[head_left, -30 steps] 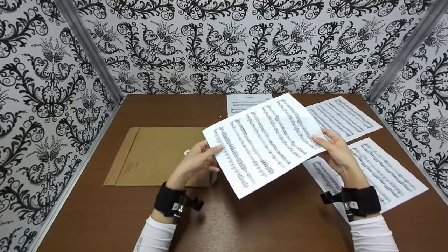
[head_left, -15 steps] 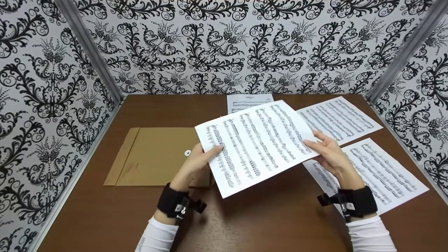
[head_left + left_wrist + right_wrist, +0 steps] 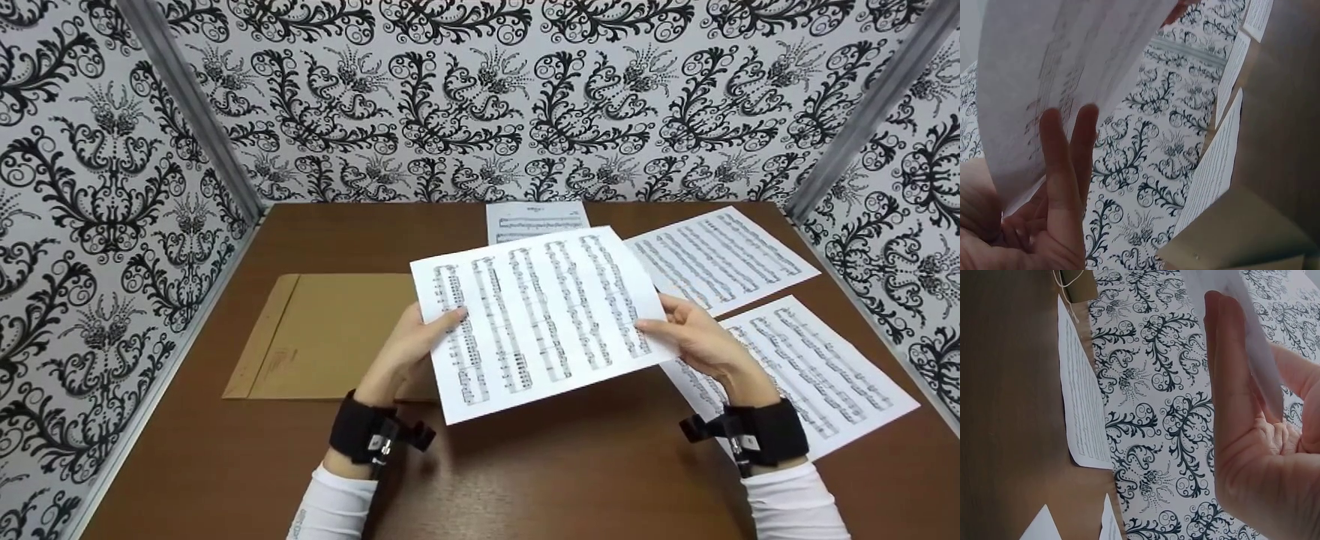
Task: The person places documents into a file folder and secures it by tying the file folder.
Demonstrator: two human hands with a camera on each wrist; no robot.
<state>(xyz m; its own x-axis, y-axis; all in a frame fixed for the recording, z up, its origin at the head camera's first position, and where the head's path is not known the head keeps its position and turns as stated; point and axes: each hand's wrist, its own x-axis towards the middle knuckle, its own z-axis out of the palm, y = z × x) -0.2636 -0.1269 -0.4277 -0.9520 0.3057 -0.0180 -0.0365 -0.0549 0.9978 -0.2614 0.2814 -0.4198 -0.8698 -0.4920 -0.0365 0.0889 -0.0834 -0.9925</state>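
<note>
Both hands pinch 1 sheet of music (image 3: 536,319) above the counter (image 3: 525,480): left hand (image 3: 409,352) and right hand (image 3: 694,337) fingers clamped on its side edges; print's too small to read.

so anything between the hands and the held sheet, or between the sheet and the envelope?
Nothing visible. Left hand and right hand already pinch the sheet at opposite edges; it hangs above the table, overlapping the envelope with nothing between.

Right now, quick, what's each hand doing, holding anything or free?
Left hand: pinches the left edge of the music sheet, held above the table.
Right hand: grips the same sheet's right edge.
</note>
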